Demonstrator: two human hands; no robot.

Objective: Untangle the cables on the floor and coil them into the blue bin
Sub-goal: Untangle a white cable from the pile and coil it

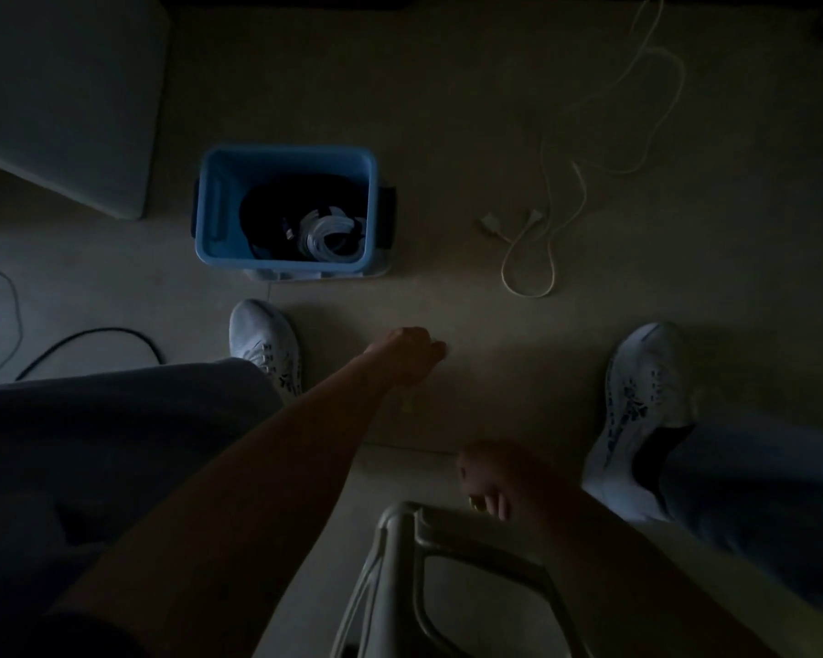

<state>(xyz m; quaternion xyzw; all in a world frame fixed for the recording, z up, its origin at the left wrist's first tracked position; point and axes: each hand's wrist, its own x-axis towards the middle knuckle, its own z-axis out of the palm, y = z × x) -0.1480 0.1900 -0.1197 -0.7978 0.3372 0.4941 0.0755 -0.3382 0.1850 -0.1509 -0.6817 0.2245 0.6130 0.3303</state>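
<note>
The left hand (412, 353) reaches low toward the floor (447, 111) at the middle of the view, fingers curled under into a loose fist. The light is too dim to tell whether it grips anything. The right hand (488, 482) sits at 5 o'clock from it, fingers curled too, just above the top corner of a grey frame (447, 553). I cannot tell whether it holds the frame or only hovers beside it.

2 white shoes flank the hands, the left shoe (264, 339) at 9 o'clock and the right shoe (647, 372) at 3 o'clock.

The blue bin (205, 206) stands upright at 11 o'clock from the left hand. Inside it lie a black coil (262, 206) and a white coil (329, 235), touching each other.

A cream cable (528, 295) sprawls loose on the floor at 1 o'clock, well apart from the bin, with its 2 plugs (489, 224) lying near each other. A black cable (101, 331) arcs across the floor at 9 o'clock, beyond the left shoe. A pale panel (63, 97) fills the 10 o'clock corner.
</note>
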